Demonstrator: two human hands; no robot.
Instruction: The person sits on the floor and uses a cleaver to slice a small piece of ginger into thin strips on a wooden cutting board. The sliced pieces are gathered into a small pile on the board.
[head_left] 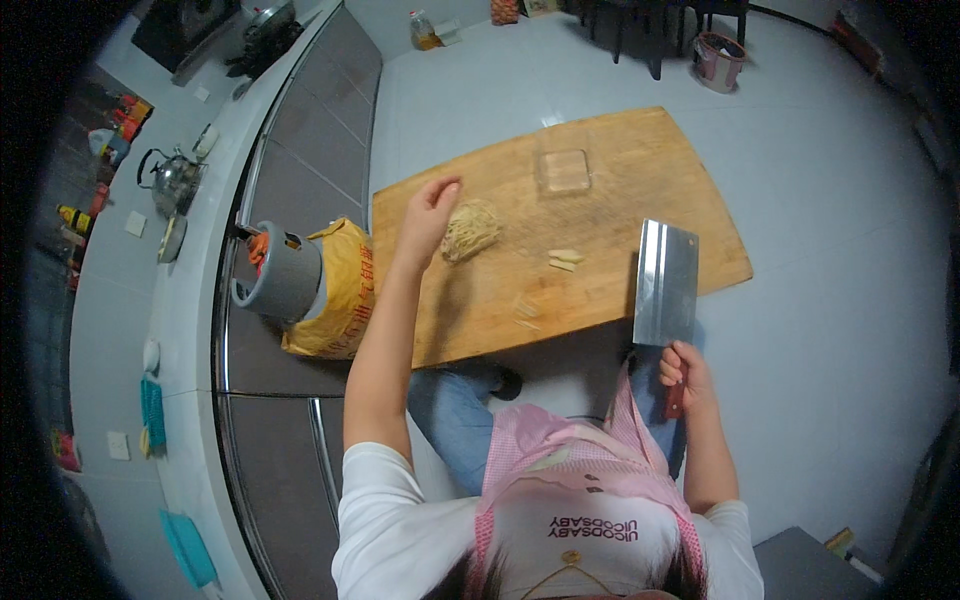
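A cleaver (667,285) with a broad steel blade stands upright, its dark red handle wrapped by my right hand (685,372) near the right front of the wooden board (620,220). My left hand (430,215) is raised over the board's left side, its fingers drawn together; whatever they hold, if anything, is hidden. Just right of that hand lies a heap of pale yellow shreds (472,232). A few cut pale pieces (565,260) rest mid-board, with thin strips (526,312) closer to me. Toward the far side sits a square clear dish (565,172).
Left of the board, a grey cylindrical container (285,272) stands by a yellow sack (345,290). Dark cabinets (310,150) carry a counter with a kettle (172,180). Beyond the board are a bin (718,62), dark chairs and an oil bottle (424,32) on the floor.
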